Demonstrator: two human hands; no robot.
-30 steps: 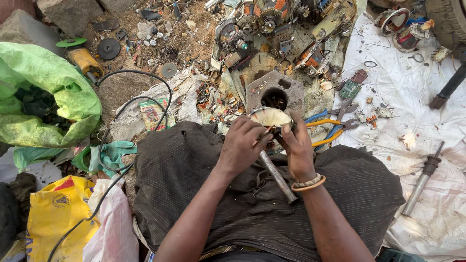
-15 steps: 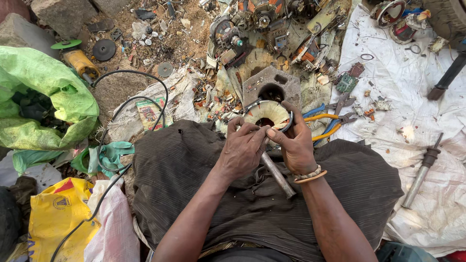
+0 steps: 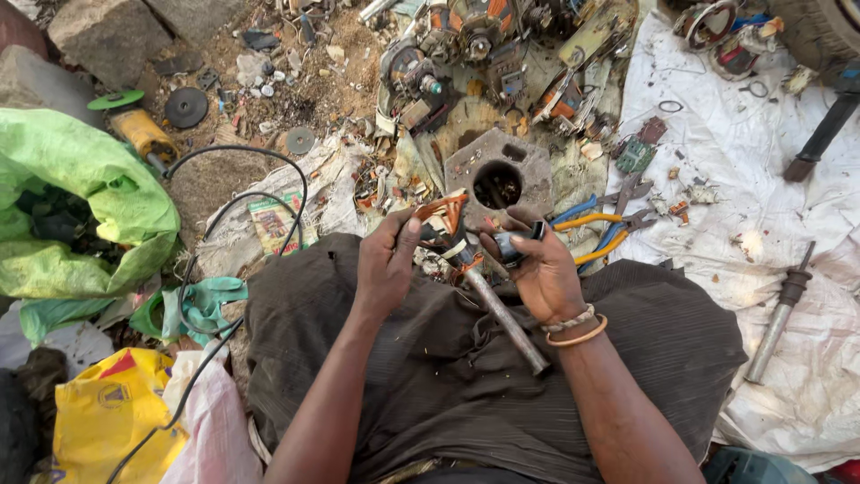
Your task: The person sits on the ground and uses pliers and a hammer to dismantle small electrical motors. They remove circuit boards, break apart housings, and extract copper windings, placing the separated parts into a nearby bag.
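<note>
Copper-wound rotor on its steel shaft is sitting over your lap; your left hand is gripping the winding end, your right hand is closing around a small dark part. Looks like strip-down; next move likely needs firm counter-hold.

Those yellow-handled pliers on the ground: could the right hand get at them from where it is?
Probably yes. The pliers lie uncovered just beyond the right hand, but it would first have to drop the dark part it holds.

Free room and obstacles around the hands.
Scrap crowds twelve o'clock, pliers two; white sheet open at three.
</note>
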